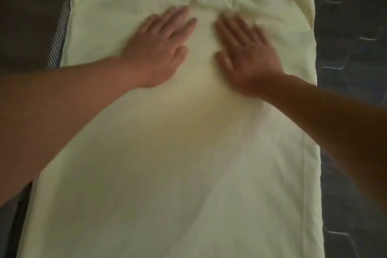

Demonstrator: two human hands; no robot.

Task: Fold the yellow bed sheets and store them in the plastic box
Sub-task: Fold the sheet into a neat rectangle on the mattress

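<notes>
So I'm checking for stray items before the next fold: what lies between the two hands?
Only a bare strip of the yellow sheet, smooth there; the left hand and right hand press flat on either side. Head view.

Dim, soft overall; right hand (pixel 249 56) motion-blurred; corners dark.

Two flat hands press on a long yellow sheet.

The yellow bed sheet (pixel 171 163) lies folded into a long strip running away from the camera, smooth in its near part and rumpled into creases at the far end. The left hand (pixel 159 48) and the right hand (pixel 245 56) both rest palm down on it with fingers straight and slightly spread, side by side but apart, just short of the creased part; the right hand is a little blurred. A striped edge (pixel 60 25) shows along the sheet's left side, and a dark quilted surface (pixel 351 37) lies to its right.
</notes>
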